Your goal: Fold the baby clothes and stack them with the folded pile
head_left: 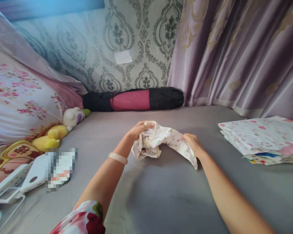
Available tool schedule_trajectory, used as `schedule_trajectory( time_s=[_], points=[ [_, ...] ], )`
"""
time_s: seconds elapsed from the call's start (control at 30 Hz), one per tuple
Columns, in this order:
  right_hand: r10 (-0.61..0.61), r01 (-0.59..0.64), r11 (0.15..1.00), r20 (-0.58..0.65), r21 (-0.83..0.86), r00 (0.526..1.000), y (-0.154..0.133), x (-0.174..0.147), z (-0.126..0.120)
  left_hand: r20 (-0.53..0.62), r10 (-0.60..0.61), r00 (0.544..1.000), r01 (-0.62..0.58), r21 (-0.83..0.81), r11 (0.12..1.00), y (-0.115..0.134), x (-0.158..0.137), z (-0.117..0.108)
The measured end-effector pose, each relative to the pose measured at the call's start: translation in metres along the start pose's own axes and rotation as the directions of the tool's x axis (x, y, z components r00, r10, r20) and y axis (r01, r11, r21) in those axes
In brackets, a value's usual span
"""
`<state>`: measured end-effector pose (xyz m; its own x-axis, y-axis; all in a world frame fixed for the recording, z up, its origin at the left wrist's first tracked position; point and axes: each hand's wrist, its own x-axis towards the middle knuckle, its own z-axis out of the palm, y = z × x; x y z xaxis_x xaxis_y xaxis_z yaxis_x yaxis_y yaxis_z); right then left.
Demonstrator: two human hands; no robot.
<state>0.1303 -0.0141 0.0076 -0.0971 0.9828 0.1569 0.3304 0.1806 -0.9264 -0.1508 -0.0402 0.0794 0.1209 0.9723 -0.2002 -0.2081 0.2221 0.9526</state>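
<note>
Both my hands hold a small white printed garment point(158, 138), bunched on the left and stretched out to the right. It looks like baby clothing, with a pale yellow trimmed edge near my left hand. My left hand point(138, 129) is closed on the bunched end by that trim; a pale bangle point(118, 158) circles the wrist. My right hand point(192, 143) grips the other part, a sleeve-like piece whose tip hangs below the fingers. Some of the garment's folds are hidden behind my fingers.
Grey sheet point(166, 201) covers the bed. A folded stack of printed cloth point(261, 136) lies right. A black and pink roll bag point(132, 100) rests along the wall. At left are plush toys point(73, 117), a power strip point(9, 183), a white device point(37, 170) and a blurred-out item point(62, 169).
</note>
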Motion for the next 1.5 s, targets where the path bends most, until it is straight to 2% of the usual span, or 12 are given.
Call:
schedule_trajectory(
  time_s=[0.1, 0.2, 0.27, 0.4, 0.57, 0.7, 0.83, 0.97, 1.1, 1.2, 1.3, 1.5],
  points=[
    [-0.011, 0.015, 0.991, 0.024, -0.134, 1.000, 0.000, 0.000, 0.003, 0.009, -0.007, 1.000, 0.006, 0.020, 1.000, -0.003, -0.001, 0.001],
    [-0.161, 0.153, 0.973, -0.032, -0.171, 0.986, -0.017, -0.004, 0.011, 0.046, -0.006, 0.999, 0.003, 0.063, 0.998, -0.004, -0.005, 0.005],
    [-0.295, 0.282, 0.942, -0.050, -0.181, 0.954, -0.036, -0.008, 0.017, 0.083, -0.005, 0.997, -0.003, 0.096, 0.995, -0.002, -0.008, 0.009],
    [-0.471, 0.472, 0.866, 0.050, -0.167, 0.881, -0.067, -0.019, 0.028, 0.160, -0.005, 0.987, -0.018, 0.143, 0.990, 0.003, -0.015, 0.019],
    [-0.462, 0.478, 0.866, 0.130, -0.147, 0.877, -0.063, -0.021, 0.036, 0.185, 0.002, 0.983, -0.041, 0.205, 0.978, 0.002, -0.020, 0.021],
    [-0.445, 0.456, 0.880, 0.104, -0.135, 0.889, -0.056, -0.018, 0.037, 0.012, 0.153, 0.988, -0.149, 0.306, 0.940, 0.004, -0.027, 0.014],
    [-0.414, 0.417, 0.902, 0.054, -0.106, 0.909, -0.056, -0.017, 0.037, -0.186, 0.404, 0.896, -0.266, 0.503, 0.822, 0.008, -0.046, 0.008],
    [-0.397, 0.397, 0.914, 0.012, -0.082, 0.918, -0.056, -0.018, 0.039, -0.140, 0.601, 0.787, -0.306, 0.757, 0.577, -0.005, -0.074, 0.010],
    [-0.371, 0.369, 0.925, -0.007, -0.090, 0.929, -0.054, -0.019, 0.042, -0.019, 0.592, 0.806, -0.216, 0.921, 0.324, -0.035, -0.098, 0.014],
    [-0.358, 0.356, 0.931, -0.009, -0.083, 0.934, -0.054, -0.020, 0.044, -0.006, 0.555, 0.832, -0.165, 0.952, 0.258, -0.052, -0.104, 0.009],
    [-0.351, 0.351, 0.933, 0.009, -0.076, 0.936, -0.056, -0.021, 0.042, -0.065, 0.563, 0.824, -0.162, 0.925, 0.344, -0.056, -0.106, 0.000],
    [-0.313, 0.313, 0.948, 0.022, -0.046, 0.950, -0.065, -0.022, 0.032, -0.380, 0.532, 0.757, -0.172, 0.669, 0.723, -0.035, -0.108, -0.014]
  ],
)
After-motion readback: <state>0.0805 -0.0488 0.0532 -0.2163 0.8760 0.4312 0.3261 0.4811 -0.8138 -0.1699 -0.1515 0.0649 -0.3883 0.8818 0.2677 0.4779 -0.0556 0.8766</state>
